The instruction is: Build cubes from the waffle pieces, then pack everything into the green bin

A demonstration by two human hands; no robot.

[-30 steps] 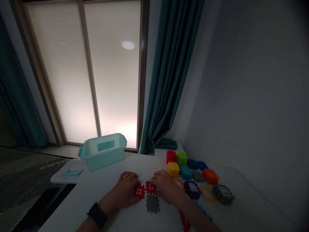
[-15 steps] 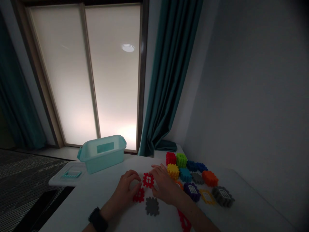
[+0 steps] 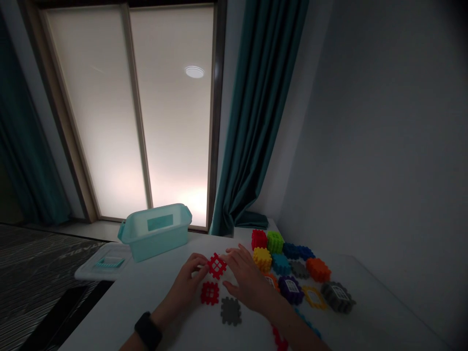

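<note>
A red toothed square tile (image 3: 217,266) with a window cutout is raised over the white table, turned corner-up. My left hand (image 3: 190,274), with a dark watch on the wrist, pinches its left corner between thumb and fingers. My right hand (image 3: 248,282) is open on the other side; a fingertip is at the tile's upper right edge, and the thumb stays apart from it. Just below lies a second red window tile (image 3: 209,293), flat on the table. Beside that is a grey toothed tile (image 3: 231,311). My right forearm partly hides another red piece (image 3: 280,340).
Stacked toothed tiles stand to the right: red (image 3: 259,239), green (image 3: 275,242), yellow (image 3: 262,259), purple (image 3: 291,290), orange (image 3: 318,269) and grey (image 3: 338,297). A teal bin (image 3: 157,239) and its lid (image 3: 106,262) are at the table's far left. The wall borders the right side.
The held red tile has moved slightly left and towards the back and turned to stand on a corner. My left hand has moved off the lower red tile, uncovering it. My right thumb has come away.
</note>
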